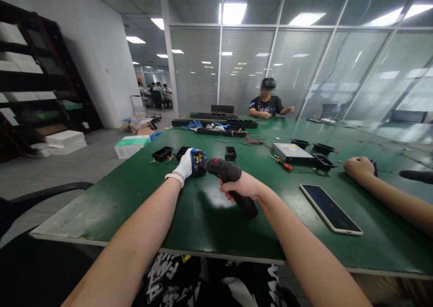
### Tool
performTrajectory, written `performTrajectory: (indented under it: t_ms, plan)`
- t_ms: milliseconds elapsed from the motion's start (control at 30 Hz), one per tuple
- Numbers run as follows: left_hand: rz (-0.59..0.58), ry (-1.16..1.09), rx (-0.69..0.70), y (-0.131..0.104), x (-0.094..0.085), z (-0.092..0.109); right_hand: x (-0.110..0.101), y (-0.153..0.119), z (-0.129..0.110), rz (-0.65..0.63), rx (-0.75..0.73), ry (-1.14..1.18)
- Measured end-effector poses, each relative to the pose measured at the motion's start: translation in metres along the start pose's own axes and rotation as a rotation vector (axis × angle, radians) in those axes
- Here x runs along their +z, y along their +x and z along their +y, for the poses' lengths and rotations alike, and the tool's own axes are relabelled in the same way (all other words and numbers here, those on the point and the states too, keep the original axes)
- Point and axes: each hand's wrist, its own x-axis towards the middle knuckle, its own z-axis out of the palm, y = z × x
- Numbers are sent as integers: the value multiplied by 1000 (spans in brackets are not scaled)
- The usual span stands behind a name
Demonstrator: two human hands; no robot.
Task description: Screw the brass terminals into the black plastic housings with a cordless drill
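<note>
My left hand (185, 163), in a white and blue work glove, grips a small black plastic box (199, 168) with brass-coloured metal parts inside, tilted up toward the right. Bare and wrapped around its handle, my right hand (241, 187) holds a black cordless drill (221, 168) with a red mark on top. The drill's nose points left and meets the open face of the box; the exact contact of the tip is too small to make out. Beside my left hand lies another black box (182, 152), partly hidden by the glove.
More black boxes stand at the left (162, 154) and centre (231, 153). Rightward are a silver metal case (292, 152), a red-handled screwdriver (284, 163) and a phone (330, 209). A neighbour's hand (360, 168) rests at the right; another person (267, 101) sits across the green table (142, 207).
</note>
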Motion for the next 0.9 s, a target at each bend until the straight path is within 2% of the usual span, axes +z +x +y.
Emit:
performTrajectory:
  t_ms: [167,533,900]
  plan:
    - [-29,20,-6,2,-2,0,0,-1,-2,-5,12,3]
    - [-13,50,-3,-7,4,2,1,-1,-2,9,22,26]
    - [-10,7,-14,-6,3,2,2,-3,-4,1,23,6]
